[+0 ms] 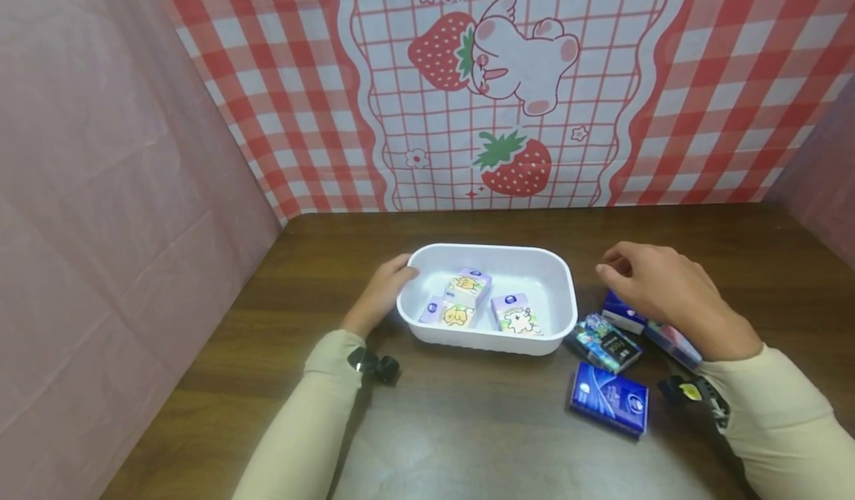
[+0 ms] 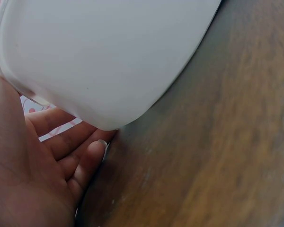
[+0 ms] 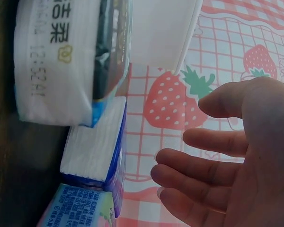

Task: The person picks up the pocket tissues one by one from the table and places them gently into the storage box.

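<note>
A white plastic basin (image 1: 487, 340) stands on the table with several small lilac tissue packs inside, among them one with a white cartoon figure (image 1: 519, 323). My left hand (image 1: 384, 292) holds its left end, thumb over the rim and fingers along the outside; the left wrist view shows the fingers (image 2: 68, 142) against the basin's outer wall. To the right of the basin, my right hand (image 1: 664, 285) hovers above the loose tissue packs with nothing in it, its fingers (image 3: 199, 165) apart and slightly bent. Beneath it lie a dark floral pack (image 1: 606, 343) and a blue pack (image 1: 623, 311).
Nearer the front lies another blue tissue pack (image 1: 609, 400). A pinkish pack (image 1: 675, 343) is partly hidden under the right wrist. Behind the brown wooden table (image 1: 467, 426) hangs a red-checked strawberry cloth (image 1: 300, 77), with a pink curtain (image 1: 100, 225) at the left.
</note>
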Demonstrator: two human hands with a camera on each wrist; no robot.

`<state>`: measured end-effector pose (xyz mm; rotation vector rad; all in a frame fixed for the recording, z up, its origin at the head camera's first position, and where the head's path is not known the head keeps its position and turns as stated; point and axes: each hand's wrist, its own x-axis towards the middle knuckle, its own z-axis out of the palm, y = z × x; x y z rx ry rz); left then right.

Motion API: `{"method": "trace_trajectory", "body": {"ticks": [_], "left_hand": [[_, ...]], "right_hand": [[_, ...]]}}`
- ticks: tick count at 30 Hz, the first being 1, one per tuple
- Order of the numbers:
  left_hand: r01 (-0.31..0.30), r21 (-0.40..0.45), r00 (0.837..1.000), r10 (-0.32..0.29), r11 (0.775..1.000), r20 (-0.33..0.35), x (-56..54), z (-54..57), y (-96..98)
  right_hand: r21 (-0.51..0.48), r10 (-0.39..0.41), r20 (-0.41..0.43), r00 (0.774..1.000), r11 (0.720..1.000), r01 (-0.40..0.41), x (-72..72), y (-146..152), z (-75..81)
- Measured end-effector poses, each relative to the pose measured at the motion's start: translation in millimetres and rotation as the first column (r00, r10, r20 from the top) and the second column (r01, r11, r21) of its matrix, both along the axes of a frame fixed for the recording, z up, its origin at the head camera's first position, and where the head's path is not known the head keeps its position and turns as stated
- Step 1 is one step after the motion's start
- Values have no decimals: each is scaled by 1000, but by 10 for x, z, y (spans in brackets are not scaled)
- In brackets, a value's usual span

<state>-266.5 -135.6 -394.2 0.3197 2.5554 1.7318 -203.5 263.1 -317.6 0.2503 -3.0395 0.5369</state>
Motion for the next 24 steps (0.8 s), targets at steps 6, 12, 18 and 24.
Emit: {"method": "trace_trajectory", "body": {"ticks": [6,12,18,24], "left_hand": [[-6,-9,1000,6,1000,0,1,2,-1],[-5,-8,1000,5,1000,7,3,12,9],[-6,-7,1000,6,1000,27,7,18,8],[-4,-6,999,4,1000,34,9,14,4]], "right_hand": [[8,-7,14,1000,1000,7,-10,22,0],[22,-22,35,999,1000,21,-18,55,9],[49,-22,35,999,999,20,-21,67,1],[73,-22,37,999,997,20,-18,81,-10]]}}
